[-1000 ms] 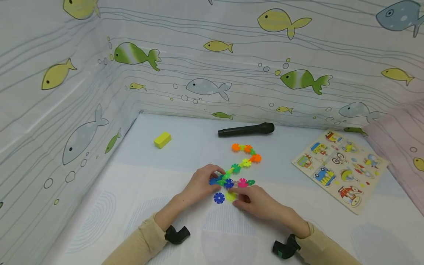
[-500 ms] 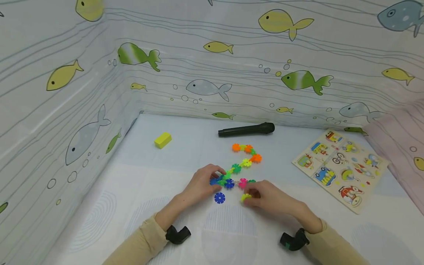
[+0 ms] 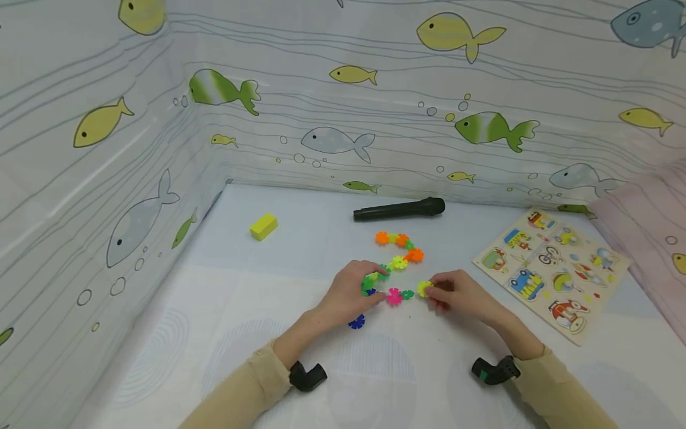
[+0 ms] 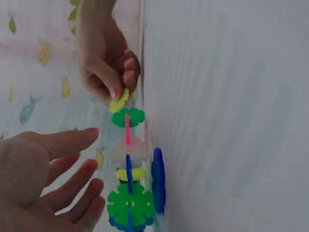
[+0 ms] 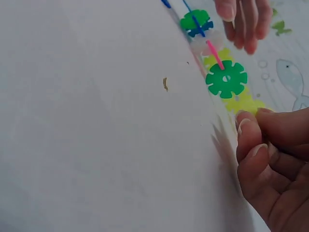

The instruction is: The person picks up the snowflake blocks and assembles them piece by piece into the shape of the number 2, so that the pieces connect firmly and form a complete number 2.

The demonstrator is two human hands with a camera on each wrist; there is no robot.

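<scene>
A chain of linked plastic snowflake discs curves over the table, ending in a pink disc (image 3: 394,297) and a green disc (image 3: 407,295). With thumb and fingers, my right hand (image 3: 462,296) pinches a yellow snowflake disc (image 3: 424,289), just right of that green end. My left hand (image 3: 349,293) hovers over the chain's bend, covering part of it in the head view. Its fingers are spread and relaxed beside the chain in the left wrist view, around nothing. A loose blue snowflake disc (image 3: 356,322) lies below the left hand, partly covered.
Behind the chain lies a black microphone (image 3: 399,210). A yellow block (image 3: 264,227) sits at the back left, and a wooden picture puzzle board (image 3: 552,274) at the right. Fish-printed cloth walls (image 3: 278,95) border the table.
My right hand has picked up the yellow disc and carried it right and away from me, to the chain's green end. My left hand has released the chain's blue part and shifted right.
</scene>
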